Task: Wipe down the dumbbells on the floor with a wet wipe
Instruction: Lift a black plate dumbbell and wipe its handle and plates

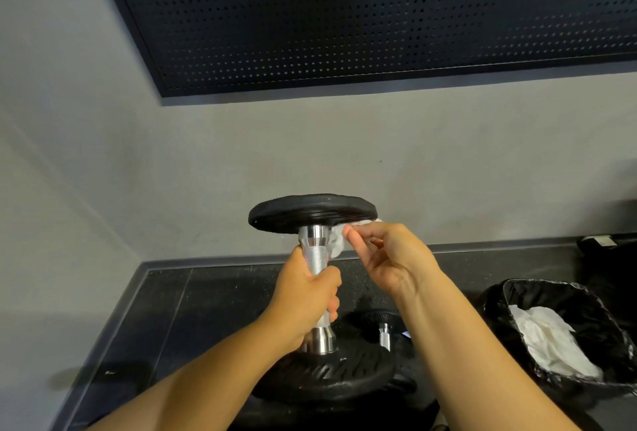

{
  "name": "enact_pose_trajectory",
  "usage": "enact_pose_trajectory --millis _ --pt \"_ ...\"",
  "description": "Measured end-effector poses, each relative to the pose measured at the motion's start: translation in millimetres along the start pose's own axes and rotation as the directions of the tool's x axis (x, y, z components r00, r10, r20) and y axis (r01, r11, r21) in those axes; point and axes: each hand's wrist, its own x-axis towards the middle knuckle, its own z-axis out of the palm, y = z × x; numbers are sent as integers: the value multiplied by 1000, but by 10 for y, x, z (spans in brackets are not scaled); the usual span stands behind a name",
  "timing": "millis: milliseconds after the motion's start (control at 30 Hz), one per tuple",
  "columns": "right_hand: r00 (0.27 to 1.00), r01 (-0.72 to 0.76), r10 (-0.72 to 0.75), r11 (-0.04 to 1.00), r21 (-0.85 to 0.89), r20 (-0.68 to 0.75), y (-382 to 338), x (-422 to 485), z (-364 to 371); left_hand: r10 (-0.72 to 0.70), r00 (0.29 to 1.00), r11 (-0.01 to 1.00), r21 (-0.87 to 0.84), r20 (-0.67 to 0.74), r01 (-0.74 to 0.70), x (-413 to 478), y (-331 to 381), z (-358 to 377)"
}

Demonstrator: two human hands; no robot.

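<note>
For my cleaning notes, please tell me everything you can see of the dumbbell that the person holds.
The dumbbell stands upright: a shiny metal handle, rough-patterned in the middle, with a round black plate at each end, rubber by the look. The left hand grips the handle. The right hand pinches a white wipe against the underside of the top plate, beside the handle. The bottom plate is low over the dark floor; contact there is hidden.

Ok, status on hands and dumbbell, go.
Left hand grips upright dumbbell by handle. Right hand pinches wet wipe under top plate. Nothing in the way.
</note>
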Motion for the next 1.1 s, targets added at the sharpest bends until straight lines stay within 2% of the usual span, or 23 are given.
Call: enact_pose_trajectory --millis 167,333,467,533,633,767,833,933,1000,1033,1100 --pt "999 -52 53 994 -97 7 8 209 14 -102 990 971 -209 94 120 -33 55 10" --pt "984 -133 155 969 -210 91 75 351 21 -121 968 943 -280 221 182 -93 140 -2" --pt "968 -134 183 955 -264 173 73 409 -49 -144 935 896 -359 325 262 -128 223 -8" --pt "971 -110 164 951 -291 171 47 400 -66 -178 916 851 -412 359 327 -130 247 -13" --pt "995 -1 41 914 -406 90 -28 390 -81 -226 897 822 -419 379 385 -117 254 -18" --pt "980 175 -199 790 -588 24 -187 290 -43 -300 895 826 -379 330 417 -89 252 13" --pt "943 263 -331 668 -696 38 -251 217 -8 -343 895 813 -386 287 435 -60 254 39" --pt "851 374 -509 418 -828 128 -310 60 76 -371 903 819 -382 219 429 -8 272 112" --pt "815 415 -556 366 -833 162 -312 -28 118 -366 918 850 -346 152 397 9 275 170" --pt "816 431 -556 400 -809 159 -309 -64 132 -356 928 867 -332 113 373 20 268 195" --pt "873 431 -468 612 -663 136 -273 -136 161 -327 944 895 -308 35 321 37 242 231"
